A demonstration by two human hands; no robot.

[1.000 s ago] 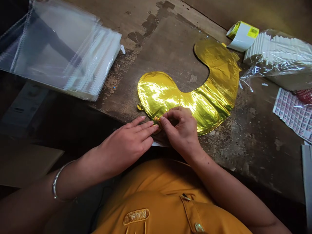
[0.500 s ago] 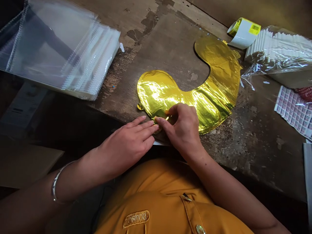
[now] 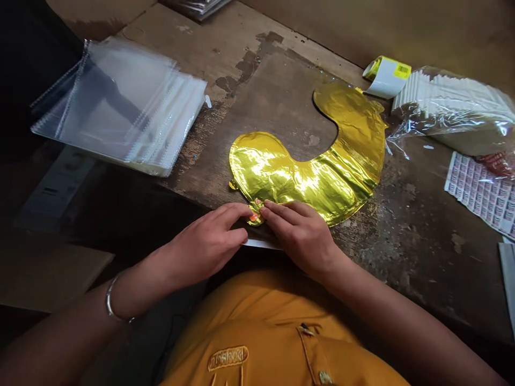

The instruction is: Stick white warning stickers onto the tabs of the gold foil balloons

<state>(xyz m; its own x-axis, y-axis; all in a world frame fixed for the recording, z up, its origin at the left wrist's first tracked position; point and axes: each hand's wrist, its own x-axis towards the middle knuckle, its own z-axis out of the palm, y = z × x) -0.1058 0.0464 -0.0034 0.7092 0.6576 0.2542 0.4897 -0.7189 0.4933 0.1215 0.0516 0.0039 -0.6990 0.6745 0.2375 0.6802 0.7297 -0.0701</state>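
Note:
A flat, curved gold foil balloon (image 3: 303,182) lies on the worn table, its hollow side facing away from me. At its near edge is a small foil tab (image 3: 256,217) with an orange-and-pink patch on it. My left hand (image 3: 209,236) has its fingers curled, and the index fingertip presses the tab's left side. From the other side, my right hand (image 3: 301,233) lays its close-together fingertips on the tab, with the palm over the balloon's lower edge. The fingers partly hide the tab. A white strip (image 3: 262,244) shows at the table edge between my hands.
Clear plastic sleeves (image 3: 129,112) are stacked at the left table edge. Toward the back right are a label roll (image 3: 388,78) and a plastic bag of white sticks (image 3: 454,99). A sheet of printed stickers (image 3: 483,193) lies at the right on the dark table (image 3: 418,236).
My right hand has gone from a raised pinch over the balloon to fingers lowered onto the tab. My left fingers have curled in, and the orange patch now shows. The view has shifted slightly.

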